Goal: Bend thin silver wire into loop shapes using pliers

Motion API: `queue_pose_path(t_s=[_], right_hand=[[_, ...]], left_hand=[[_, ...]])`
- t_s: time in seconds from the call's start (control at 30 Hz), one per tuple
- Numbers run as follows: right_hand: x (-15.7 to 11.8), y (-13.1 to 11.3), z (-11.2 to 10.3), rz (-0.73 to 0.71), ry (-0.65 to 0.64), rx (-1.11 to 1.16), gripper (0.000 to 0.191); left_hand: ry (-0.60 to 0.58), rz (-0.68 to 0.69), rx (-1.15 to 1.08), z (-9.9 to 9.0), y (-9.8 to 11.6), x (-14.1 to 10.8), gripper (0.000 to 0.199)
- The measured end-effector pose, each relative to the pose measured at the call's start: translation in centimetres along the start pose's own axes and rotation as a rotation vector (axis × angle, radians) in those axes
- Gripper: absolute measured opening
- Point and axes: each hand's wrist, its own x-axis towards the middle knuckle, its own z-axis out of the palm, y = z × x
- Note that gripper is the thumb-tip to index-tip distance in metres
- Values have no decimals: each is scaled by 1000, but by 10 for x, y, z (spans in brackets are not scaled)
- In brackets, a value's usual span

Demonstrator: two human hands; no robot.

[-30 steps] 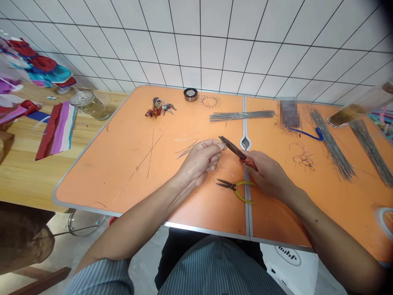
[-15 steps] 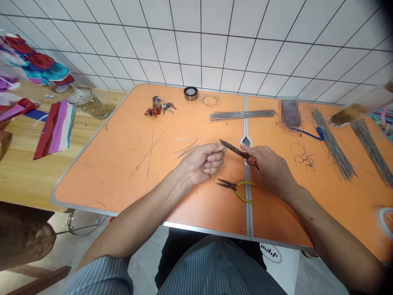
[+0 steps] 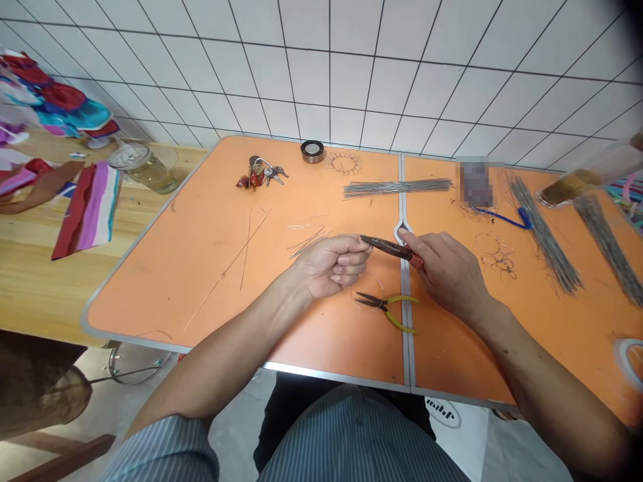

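My left hand (image 3: 329, 266) is curled shut, fingertips toward the right, and a thin wire loop (image 3: 366, 290) hangs just below it. The loop seems to run up into those fingers, though the wire is hard to follow there. My right hand (image 3: 447, 271) grips red-handled pliers (image 3: 389, 247) with dark steel jaws, whose tip sits at my left fingertips. Yellow-handled needle-nose pliers (image 3: 386, 310) lie on the orange folding table (image 3: 165, 288) just beneath the gap between my hands.
Several loose wires (image 3: 306, 242) lie left of my hands. Bundles of straight wire (image 3: 396, 188) and a wire tangle (image 3: 497, 261) lie farther on. Keys (image 3: 260, 174), a tape roll (image 3: 312, 151) and a glass jar (image 3: 143, 167) stand near the back.
The red-handled pliers have swung from pointing up-left to nearly level, their tip staying at my left fingertips. My right hand has moved slightly right, and my left hand has curled tighter.
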Motion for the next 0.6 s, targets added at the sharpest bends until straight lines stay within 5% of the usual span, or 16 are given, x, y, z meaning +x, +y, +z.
queue_pose_path(t_s=[0.6], right_hand=[[1,-4,-1,-44,33,0,40]], left_hand=[[58,24,31,1,-1,1,28]])
